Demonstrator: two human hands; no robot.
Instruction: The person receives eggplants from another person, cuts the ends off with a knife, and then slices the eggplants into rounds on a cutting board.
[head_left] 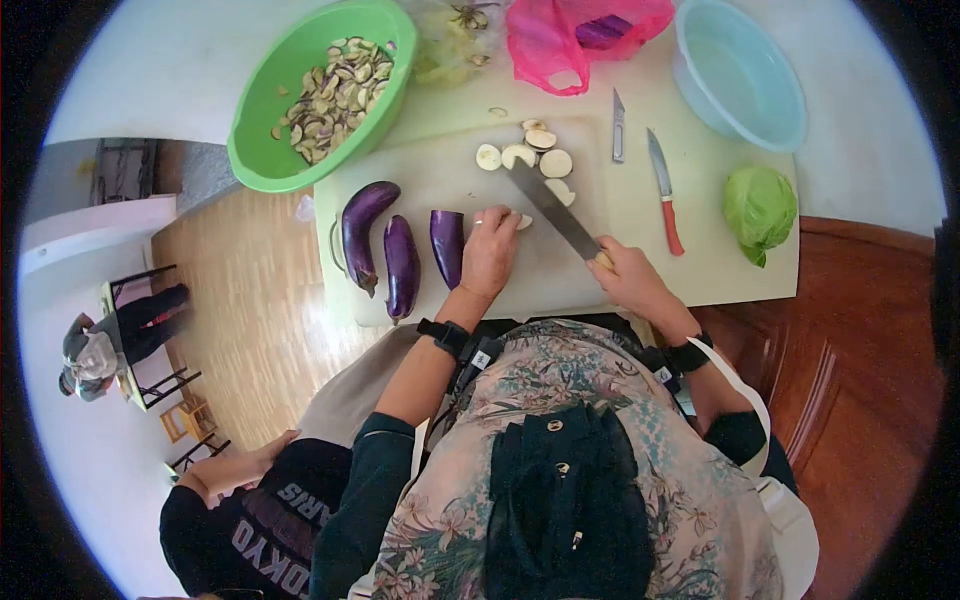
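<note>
My right hand (637, 279) is closed round the handle of a kitchen knife (562, 218), its long blade slanting up and left over the cutting board (440, 150). The tip reaches the eggplant slices (556, 163), several pale rounds lying loose. My left hand (489, 252) rests on the board with fingers curled together; a pale piece of eggplant (525, 222) shows at the fingertips, mostly hidden by them. Left of that hand lies a cut eggplant (447, 240), then two whole purple eggplants, a straight one (401, 268) and a curved one (366, 225).
A green basin (262, 130) with sliced eggplant stands at the upper left. A pink bag (545, 50) and a pale blue basin (795, 95) are at the back. Rightward lie a utility knife (618, 128), a red-handled knife (664, 190) and a cabbage (760, 208). Another person (265, 500) sits close on my left.
</note>
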